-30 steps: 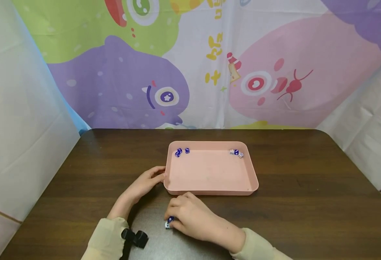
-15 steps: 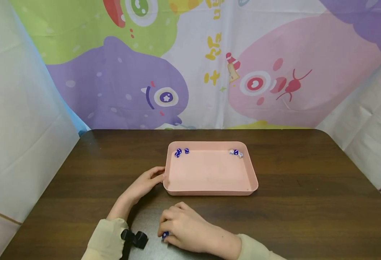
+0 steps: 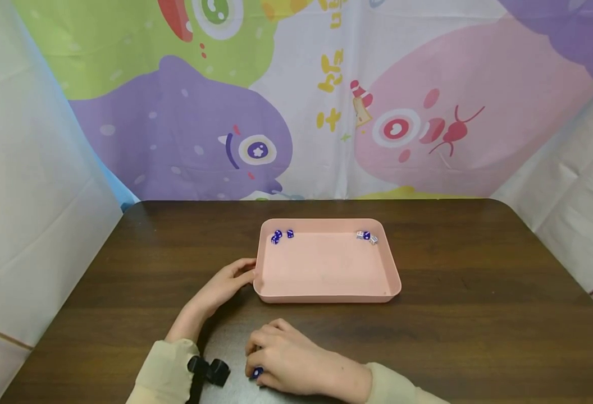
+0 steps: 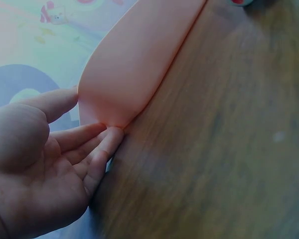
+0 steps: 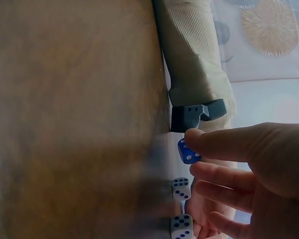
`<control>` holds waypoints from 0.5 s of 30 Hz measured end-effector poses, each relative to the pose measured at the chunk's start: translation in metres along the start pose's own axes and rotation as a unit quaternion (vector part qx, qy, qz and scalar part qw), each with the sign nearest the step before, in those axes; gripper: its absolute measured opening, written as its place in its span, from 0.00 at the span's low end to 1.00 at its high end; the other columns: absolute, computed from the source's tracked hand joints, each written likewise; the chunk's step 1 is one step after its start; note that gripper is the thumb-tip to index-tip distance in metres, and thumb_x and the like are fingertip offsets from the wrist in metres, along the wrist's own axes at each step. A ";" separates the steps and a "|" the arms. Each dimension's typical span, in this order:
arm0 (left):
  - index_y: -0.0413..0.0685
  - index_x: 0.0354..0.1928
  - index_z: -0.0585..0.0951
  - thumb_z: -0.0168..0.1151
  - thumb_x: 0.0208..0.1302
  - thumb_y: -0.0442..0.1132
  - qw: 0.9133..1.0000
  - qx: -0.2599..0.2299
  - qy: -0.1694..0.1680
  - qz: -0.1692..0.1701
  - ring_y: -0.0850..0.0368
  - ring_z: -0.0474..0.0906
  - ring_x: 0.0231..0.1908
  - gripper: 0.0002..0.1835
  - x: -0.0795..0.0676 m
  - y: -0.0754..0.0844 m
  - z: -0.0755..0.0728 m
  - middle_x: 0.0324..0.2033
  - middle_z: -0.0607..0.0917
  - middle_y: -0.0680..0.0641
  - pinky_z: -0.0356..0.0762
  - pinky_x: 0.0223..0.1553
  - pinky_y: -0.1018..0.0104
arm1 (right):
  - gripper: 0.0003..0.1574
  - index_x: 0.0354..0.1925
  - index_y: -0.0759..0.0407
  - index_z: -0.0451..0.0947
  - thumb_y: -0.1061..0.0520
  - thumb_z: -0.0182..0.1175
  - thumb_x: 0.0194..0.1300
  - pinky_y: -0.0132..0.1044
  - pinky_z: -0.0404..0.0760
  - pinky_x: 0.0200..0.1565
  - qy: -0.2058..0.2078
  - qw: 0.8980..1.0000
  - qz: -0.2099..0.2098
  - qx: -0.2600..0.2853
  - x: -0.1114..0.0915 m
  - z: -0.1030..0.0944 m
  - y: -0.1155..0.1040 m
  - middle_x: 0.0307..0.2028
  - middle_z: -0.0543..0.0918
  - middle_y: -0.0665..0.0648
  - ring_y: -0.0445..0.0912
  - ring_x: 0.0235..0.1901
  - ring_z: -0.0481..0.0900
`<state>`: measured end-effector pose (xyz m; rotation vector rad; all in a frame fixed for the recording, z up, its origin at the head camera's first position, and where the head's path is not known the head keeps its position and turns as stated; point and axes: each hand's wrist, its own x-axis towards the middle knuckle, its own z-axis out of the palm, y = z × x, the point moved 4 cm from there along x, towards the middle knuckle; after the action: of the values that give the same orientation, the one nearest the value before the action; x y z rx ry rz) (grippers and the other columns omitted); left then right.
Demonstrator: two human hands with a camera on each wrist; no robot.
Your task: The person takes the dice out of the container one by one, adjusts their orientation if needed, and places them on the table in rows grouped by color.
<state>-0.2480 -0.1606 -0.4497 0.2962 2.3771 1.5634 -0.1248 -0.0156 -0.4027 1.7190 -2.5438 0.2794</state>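
My right hand (image 3: pixel 288 359) is low over the near part of the table, left of centre. Its thumb and forefinger pinch a blue die (image 5: pixel 189 151) with white dots. Two white dice (image 5: pixel 181 188) with dark dots appear below that die in the right wrist view; in the head view the hand hides them. My left hand (image 3: pixel 228 283) rests against the left wall of a pink tray (image 3: pixel 327 299). In the left wrist view, the left thumb touches the tray's rim and the extended fingertips meet its lower corner.
Inside the tray, several blue dice (image 3: pixel 276 238) sit at the back left. A mixed group of white and blue dice (image 3: pixel 366 235) lies at the back right. A patterned curtain (image 3: pixel 215 134) hangs behind the brown table (image 3: pixel 478 314).
My right hand has drawn back towards the table's near side and slightly left, the blue die still in its fingers. The white die seen beneath it is now covered. The left hand keeps its place.
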 end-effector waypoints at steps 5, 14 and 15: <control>0.41 0.61 0.66 0.51 0.66 0.45 1.000 -0.001 -0.004 0.003 0.48 0.69 0.54 0.25 0.000 -0.001 0.000 0.55 0.74 0.40 0.66 0.56 0.52 | 0.06 0.34 0.38 0.80 0.45 0.62 0.56 0.34 0.62 0.53 -0.012 1.000 0.000 0.005 0.001 0.002 0.001 0.41 0.73 0.40 0.35 0.47 0.69; 0.42 0.61 0.66 0.51 0.66 0.45 1.000 0.009 0.003 0.002 0.48 0.69 0.55 0.25 0.001 -0.001 -0.001 0.55 0.74 0.40 0.65 0.56 0.52 | 0.05 0.34 0.37 0.80 0.46 0.62 0.56 0.34 0.62 0.53 -0.039 0.999 -0.007 0.016 0.004 0.007 0.001 0.41 0.73 0.39 0.34 0.47 0.68; 0.41 0.61 0.66 0.51 0.66 0.45 1.000 0.010 0.002 0.002 0.48 0.69 0.55 0.25 0.001 -0.001 -0.002 0.55 0.74 0.40 0.65 0.56 0.52 | 0.05 0.34 0.37 0.80 0.46 0.62 0.56 0.34 0.62 0.53 -0.041 0.999 -0.007 0.017 0.004 0.007 0.002 0.41 0.73 0.39 0.34 0.47 0.68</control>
<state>-0.2491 -0.1623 -0.4505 0.3025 2.3979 1.5437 -0.1275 -0.0204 -0.4095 1.7964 -2.5970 0.2566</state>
